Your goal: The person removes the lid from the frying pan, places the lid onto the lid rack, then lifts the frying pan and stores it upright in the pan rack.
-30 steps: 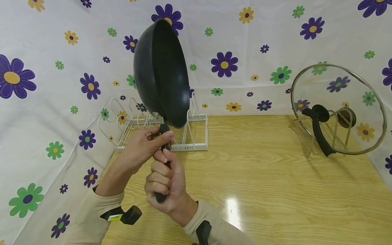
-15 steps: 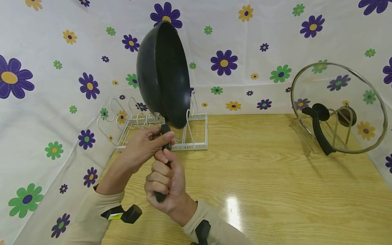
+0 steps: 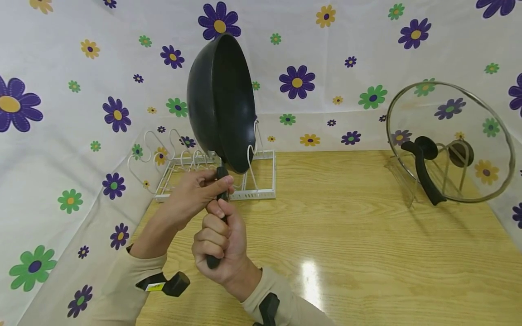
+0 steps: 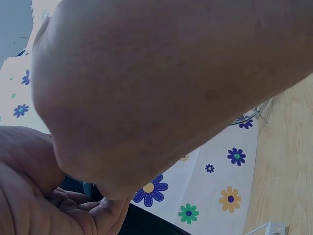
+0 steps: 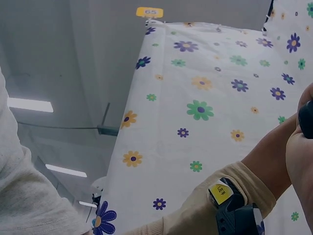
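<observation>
A dark wok [image 3: 224, 104] stands on its side above the white wire rack [image 3: 254, 194], its hollow facing right. Whether its lower rim touches the rack's wires cannot be told. Near the pan, my left hand [image 3: 191, 192] pinches the top of the black handle between thumb and fingers. Lower down, my right hand [image 3: 222, 244] wraps its fingers round the same handle, whose end [image 3: 213, 261] pokes out beneath the fist. The left wrist view is mostly filled by the left hand [image 4: 146, 98], with a dark strip of the wok [image 4: 146, 223] behind it.
At the right, a glass lid [image 3: 469, 117] with a black handle [image 3: 426, 174] leans upright in a small wire stand [image 3: 412, 194]. Flowered sheeting [image 3: 326, 81] closes off the back and sides of the wooden table [image 3: 346, 235]. Curved wire dividers [image 3: 152, 149] rise at the rack's left.
The wok has come down slightly and shifted a little to the right, its rim now closer to the rack's right-hand wires. Both hands keep their hold on the handle.
</observation>
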### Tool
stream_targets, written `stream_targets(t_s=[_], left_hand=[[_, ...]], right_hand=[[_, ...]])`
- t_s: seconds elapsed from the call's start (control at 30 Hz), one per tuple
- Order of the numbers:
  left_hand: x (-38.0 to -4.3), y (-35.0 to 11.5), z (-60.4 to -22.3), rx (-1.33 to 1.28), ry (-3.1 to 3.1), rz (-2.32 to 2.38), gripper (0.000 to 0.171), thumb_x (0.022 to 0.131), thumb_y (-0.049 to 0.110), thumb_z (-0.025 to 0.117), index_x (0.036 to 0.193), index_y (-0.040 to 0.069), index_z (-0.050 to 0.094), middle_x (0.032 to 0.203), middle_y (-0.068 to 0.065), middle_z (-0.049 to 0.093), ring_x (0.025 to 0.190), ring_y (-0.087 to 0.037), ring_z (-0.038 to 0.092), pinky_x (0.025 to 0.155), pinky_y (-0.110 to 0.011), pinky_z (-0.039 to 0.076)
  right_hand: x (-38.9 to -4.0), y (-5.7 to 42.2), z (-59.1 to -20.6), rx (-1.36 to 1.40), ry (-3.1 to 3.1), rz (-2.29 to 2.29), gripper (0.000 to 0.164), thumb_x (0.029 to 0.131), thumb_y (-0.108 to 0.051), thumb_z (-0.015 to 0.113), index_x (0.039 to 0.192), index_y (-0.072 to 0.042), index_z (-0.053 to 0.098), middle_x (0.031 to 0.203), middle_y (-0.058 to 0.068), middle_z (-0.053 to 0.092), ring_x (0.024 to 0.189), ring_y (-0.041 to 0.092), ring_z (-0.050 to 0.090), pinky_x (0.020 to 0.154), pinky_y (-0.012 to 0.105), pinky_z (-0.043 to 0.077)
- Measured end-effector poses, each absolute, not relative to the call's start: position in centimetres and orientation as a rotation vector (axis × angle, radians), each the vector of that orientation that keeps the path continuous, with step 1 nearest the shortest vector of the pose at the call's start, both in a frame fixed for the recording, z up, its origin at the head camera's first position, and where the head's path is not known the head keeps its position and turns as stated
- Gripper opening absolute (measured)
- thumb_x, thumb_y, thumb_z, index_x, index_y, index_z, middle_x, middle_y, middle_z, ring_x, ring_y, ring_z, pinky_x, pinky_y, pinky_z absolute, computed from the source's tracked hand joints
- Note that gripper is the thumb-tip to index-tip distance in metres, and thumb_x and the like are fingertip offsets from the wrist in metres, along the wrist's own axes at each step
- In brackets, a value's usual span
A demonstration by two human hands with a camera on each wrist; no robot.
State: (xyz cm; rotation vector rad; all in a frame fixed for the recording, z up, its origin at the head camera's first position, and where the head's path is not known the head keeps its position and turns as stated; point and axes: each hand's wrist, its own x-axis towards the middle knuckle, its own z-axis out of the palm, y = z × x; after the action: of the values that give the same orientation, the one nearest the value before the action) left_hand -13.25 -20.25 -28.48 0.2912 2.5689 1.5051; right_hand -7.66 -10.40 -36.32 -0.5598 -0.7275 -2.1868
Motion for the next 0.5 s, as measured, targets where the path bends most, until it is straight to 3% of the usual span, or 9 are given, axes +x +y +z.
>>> stream_targets(t_s=[0.5], left_hand=[[-13.40,-20.03,-28.63,0.242,2.574,1.484,0.036,0.102,0.032,0.065,0.098,-0.003,0.071,0.086,-0.005,0.070,0.075,-0.019,0.062,0.067,-0.029,0.053]], right_hand=[[-7.94,-10.27,-36.51,-0.549,-0.782,-2.164,0.032,0.109,-0.024,0.043,0.080,-0.012,0.047,0.055,-0.009,0.028,0.041,0.002,0.021,0.041,0.013,0.022]])
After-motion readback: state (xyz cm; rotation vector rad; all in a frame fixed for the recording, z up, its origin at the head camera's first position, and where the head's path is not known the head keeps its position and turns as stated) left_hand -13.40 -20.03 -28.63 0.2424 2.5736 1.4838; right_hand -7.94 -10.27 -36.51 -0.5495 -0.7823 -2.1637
